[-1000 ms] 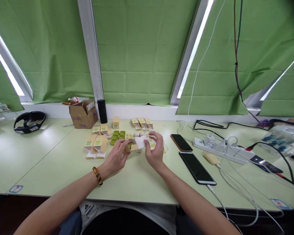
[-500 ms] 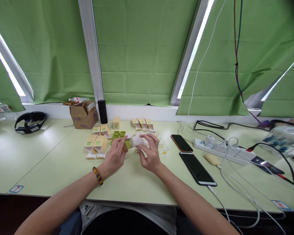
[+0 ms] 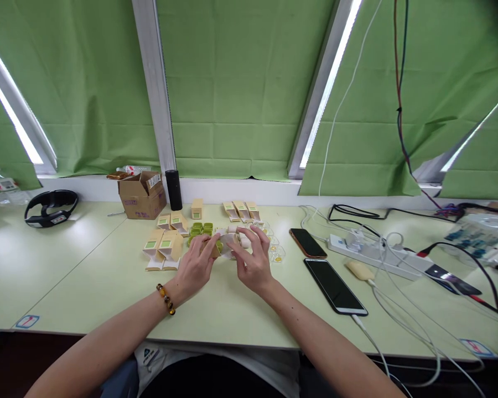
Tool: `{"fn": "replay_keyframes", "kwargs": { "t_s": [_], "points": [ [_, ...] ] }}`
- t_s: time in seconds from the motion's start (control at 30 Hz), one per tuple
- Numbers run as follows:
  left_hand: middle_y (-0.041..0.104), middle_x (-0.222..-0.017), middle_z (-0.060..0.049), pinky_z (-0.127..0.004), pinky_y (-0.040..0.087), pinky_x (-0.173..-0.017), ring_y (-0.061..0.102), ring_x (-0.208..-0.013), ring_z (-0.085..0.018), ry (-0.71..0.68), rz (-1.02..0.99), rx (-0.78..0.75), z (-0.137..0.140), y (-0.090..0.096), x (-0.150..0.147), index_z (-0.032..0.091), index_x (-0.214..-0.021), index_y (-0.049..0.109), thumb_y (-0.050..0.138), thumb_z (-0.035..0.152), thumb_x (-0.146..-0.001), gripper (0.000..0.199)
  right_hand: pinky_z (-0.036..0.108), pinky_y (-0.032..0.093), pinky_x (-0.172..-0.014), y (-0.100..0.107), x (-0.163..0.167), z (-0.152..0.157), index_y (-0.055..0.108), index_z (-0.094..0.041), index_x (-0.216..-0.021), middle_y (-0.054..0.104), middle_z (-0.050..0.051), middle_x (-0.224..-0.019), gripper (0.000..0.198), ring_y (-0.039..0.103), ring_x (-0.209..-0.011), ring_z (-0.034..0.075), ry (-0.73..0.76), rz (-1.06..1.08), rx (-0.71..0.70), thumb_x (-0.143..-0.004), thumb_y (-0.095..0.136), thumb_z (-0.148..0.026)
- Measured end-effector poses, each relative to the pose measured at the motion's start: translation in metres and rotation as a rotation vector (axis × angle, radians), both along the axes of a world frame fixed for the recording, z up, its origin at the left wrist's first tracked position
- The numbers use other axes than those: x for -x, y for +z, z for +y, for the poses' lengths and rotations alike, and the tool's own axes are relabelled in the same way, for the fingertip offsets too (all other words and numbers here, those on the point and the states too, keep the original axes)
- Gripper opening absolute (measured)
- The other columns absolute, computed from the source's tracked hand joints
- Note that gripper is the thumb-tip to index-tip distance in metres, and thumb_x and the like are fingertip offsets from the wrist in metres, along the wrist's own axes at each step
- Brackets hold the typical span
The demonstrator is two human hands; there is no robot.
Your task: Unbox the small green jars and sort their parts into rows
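Between my hands is a small kraft cardboard box (image 3: pixel 227 250) with a white inside and a raised flap. My left hand (image 3: pixel 196 266) is closed around its left side. My right hand (image 3: pixel 253 266) has thumb and fingers at the white flap on the other side; the exact contact is partly hidden. Just behind the box are small green containers (image 3: pixel 207 226), partly covered by my left hand. White rounded pieces (image 3: pixel 244 241) show behind my right fingers, with clear plastic cups (image 3: pixel 278 253) to their right. Similar boxes with open flaps (image 3: pixel 170 245) stand left of my left hand.
More small boxes (image 3: pixel 240 210) stand at the back, with a lone one (image 3: pixel 197 209) beside a black cylinder (image 3: pixel 174 189). A brown carton (image 3: pixel 142 196) is back left. Phones (image 3: pixel 335 286), a power strip (image 3: pixel 382 257) and loose cables lie on the right. A black headset (image 3: pixel 51 208) is far left.
The white flap, which stretched out toward my right hand, is now bent closer to the box. My right fingers have shifted slightly left, and the white pieces behind show more.
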State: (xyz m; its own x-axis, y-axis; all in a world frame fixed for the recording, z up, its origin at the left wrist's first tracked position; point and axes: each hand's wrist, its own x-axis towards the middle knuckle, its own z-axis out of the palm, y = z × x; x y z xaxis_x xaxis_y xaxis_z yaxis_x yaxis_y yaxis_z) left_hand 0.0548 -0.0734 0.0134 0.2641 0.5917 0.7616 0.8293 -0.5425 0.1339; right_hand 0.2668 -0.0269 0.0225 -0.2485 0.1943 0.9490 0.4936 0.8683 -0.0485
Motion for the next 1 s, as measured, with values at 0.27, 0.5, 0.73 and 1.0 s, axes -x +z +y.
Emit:
{"fn": "replay_keyframes", "kwargs": {
  "t_s": [0.27,0.5,0.73,1.0],
  "points": [
    [0.055,-0.133,-0.016,-0.051,0.059,-0.099,0.054,-0.127,-0.032,-0.025,0.066,-0.018,-0.002,0.000,-0.002,0.031,-0.167,0.023,0.047,0.012,-0.101,0.072,0.050,0.041,-0.102,-0.002,-0.003,-0.002,0.061,-0.029,-0.135,0.077,0.005,-0.114,0.046,0.070,-0.112,0.026,0.081,-0.272,-0.004,-0.093,0.053,-0.010],
    [0.055,-0.132,-0.016,-0.049,0.058,-0.099,0.055,-0.126,-0.031,-0.008,0.152,-0.050,-0.003,0.002,0.000,0.031,-0.167,0.024,0.047,0.009,-0.100,0.074,0.044,0.037,-0.093,0.001,0.005,-0.002,0.063,-0.021,-0.116,0.074,0.009,-0.113,0.023,0.069,-0.101,0.026,0.029,-0.114,0.251,-0.093,0.063,-0.022],
    [0.056,-0.130,-0.018,-0.047,0.060,-0.091,0.056,-0.123,-0.032,0.022,0.327,-0.131,-0.004,0.000,0.001,0.027,-0.166,0.028,0.044,0.005,-0.099,0.072,0.042,0.039,-0.093,-0.007,0.012,-0.002,0.068,-0.022,-0.099,0.068,0.006,-0.107,0.008,0.064,-0.102,0.024,0.089,-0.014,0.492,-0.092,0.064,-0.021],
    [0.057,-0.129,-0.018,-0.044,0.060,-0.090,0.058,-0.122,-0.031,0.018,0.380,-0.143,-0.006,0.003,0.000,0.026,-0.164,0.034,0.045,0.004,-0.099,0.069,0.046,0.042,-0.098,-0.010,0.018,-0.004,0.065,-0.023,-0.091,0.067,0.007,-0.105,0.005,0.063,-0.108,0.028,0.119,0.093,0.570,-0.091,0.061,-0.020]
  ]
}}
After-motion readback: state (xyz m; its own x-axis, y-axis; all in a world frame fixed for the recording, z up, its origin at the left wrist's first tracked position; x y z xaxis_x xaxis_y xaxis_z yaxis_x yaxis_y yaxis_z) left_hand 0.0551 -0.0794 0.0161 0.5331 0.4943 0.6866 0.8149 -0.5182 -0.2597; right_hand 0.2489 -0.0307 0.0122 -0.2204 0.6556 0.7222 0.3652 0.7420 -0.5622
